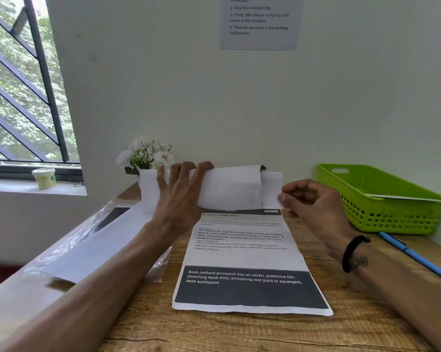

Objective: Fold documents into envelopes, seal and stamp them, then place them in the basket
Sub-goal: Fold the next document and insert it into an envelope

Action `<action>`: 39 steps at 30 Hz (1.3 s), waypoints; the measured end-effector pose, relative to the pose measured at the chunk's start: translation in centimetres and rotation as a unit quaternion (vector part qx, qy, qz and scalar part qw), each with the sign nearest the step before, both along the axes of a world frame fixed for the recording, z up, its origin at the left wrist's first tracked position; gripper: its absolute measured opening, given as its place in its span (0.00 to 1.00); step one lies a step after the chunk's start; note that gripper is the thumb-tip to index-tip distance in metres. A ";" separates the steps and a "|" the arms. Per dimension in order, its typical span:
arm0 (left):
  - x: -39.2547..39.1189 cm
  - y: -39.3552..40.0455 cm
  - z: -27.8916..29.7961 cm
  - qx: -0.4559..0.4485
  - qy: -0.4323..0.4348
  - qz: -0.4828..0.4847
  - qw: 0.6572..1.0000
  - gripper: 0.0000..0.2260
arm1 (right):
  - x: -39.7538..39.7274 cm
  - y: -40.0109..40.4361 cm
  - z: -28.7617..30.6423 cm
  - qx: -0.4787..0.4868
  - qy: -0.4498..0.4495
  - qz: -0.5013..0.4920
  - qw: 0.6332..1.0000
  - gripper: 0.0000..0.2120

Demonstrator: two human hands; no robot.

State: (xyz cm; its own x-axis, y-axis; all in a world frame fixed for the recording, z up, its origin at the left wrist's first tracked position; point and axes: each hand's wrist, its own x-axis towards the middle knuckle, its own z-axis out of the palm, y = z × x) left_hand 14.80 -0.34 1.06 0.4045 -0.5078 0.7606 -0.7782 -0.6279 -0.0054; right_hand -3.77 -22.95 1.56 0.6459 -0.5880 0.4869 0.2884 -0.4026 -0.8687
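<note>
Head view looks down over a wooden desk [239, 334] pushed against a pale wall, with a barred window [24, 97] off to the left. A printed document [242, 262] lies flat along the middle of the desk, its far end curled up and over toward the person. To its left sits a clear plastic sleeve [95, 240] holding white and dark sheets, partly hidden under the left forearm. At the right, near the wall, stands a green basket [392, 219] with a white sheet or envelope lying inside; I cannot tell which. A blue pen [417, 257] lies just in front of the basket, running toward the right forearm. An instruction sheet [260, 21] is stuck to the wall above. White flowers [148, 153] stand behind the raised paper, which blocks their base. A small tub [44, 177] rests on the windowsill.

The left hand [181, 196] has its fingers spread and hooked over the top of the curled paper, holding the roll. The right hand [310, 199] pinches the paper's right edge between thumb and fingertips, the other fingers curled in. A black band [354, 252] circles the right wrist.
</note>
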 end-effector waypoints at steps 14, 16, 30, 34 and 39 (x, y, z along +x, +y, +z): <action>-1.1 -0.7 0.1 0.002 -0.008 -0.025 1.000 0.43 | 0.0 1.0 0.1 -0.021 0.046 0.075 0.996 0.14; -1.3 -0.7 0.1 0.002 -0.003 -0.026 1.000 0.42 | 0.2 1.0 0.2 -0.005 0.062 0.094 0.994 0.15; -2.7 -1.3 0.2 0.006 -0.002 -0.055 0.998 0.38 | 0.0 2.1 0.1 -0.022 0.079 0.183 0.980 0.15; -2.8 -1.2 0.2 0.006 0.003 -0.058 0.998 0.37 | -0.2 2.4 0.1 -0.050 0.088 0.178 0.979 0.13; -3.1 -1.3 0.3 0.003 0.001 -0.066 0.998 0.36 | -0.2 1.9 -0.4 -0.056 0.092 0.141 0.984 0.12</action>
